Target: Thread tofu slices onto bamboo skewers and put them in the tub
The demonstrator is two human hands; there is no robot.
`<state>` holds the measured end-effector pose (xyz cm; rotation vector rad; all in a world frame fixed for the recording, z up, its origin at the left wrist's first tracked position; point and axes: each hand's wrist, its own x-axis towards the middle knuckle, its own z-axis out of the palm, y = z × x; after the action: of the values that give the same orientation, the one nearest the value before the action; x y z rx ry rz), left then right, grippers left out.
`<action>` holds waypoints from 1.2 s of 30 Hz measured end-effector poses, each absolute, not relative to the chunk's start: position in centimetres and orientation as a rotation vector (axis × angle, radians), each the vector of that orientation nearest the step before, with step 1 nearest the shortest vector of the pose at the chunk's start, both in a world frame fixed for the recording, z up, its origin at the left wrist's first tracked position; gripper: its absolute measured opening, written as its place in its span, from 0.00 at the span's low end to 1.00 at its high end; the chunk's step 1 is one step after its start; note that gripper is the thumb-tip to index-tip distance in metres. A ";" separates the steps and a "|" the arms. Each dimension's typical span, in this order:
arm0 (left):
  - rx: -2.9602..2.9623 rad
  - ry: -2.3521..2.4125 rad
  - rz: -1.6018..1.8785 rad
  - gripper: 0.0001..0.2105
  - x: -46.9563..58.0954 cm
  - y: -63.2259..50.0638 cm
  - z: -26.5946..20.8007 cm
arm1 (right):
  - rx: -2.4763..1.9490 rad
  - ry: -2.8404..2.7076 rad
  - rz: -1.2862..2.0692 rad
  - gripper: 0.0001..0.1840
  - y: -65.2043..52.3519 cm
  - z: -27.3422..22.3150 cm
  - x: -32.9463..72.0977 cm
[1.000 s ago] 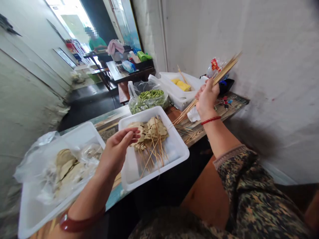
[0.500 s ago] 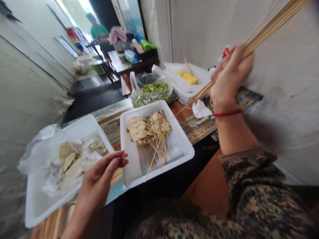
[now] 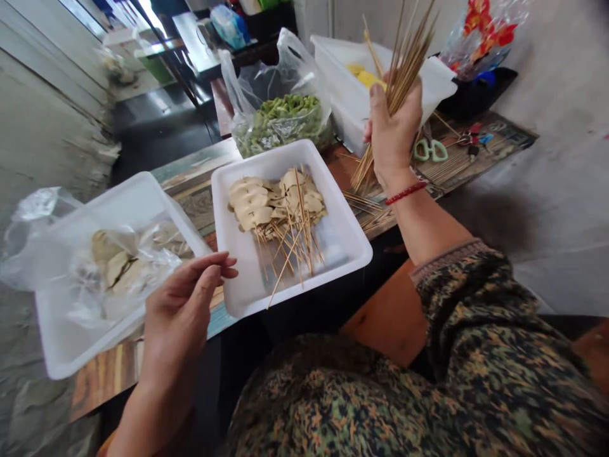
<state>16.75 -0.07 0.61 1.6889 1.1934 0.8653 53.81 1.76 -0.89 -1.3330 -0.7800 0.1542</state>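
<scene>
"What's different on the left?"

"Little: the left hand hangs loosely open, empty, beside the tray of skewered slices."

"And the right?"

"The right hand grips a bundle of sticks, now more upright, lower ends near the loose sticks; sticks, not slices, seem the present concern."

Narrow room with worn pale walls and a dark, glossy floor

Through my remote feed, a pale wall runs up the left side, rough and flaking low down. A grayish-white wall closes off the right, with a dark, shadowy patch below the table. Between them I see the shiny black floor reflecting light. Nearest me, a table of mixed wooden planks, brown with blue-green patches, crosses diagonally. Farther back, glare whitens another table; bright light shows at upper left.
</scene>
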 end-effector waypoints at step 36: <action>2.639 0.717 0.637 0.10 18.0 0.2 -0.8 | -2.051 -1.696 0.099 0.12 -2.6 0.7 46.6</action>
<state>17.98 0.22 -0.81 2.6392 0.7170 0.6374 46.56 -2.57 0.72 -2.0511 -1.6958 0.0992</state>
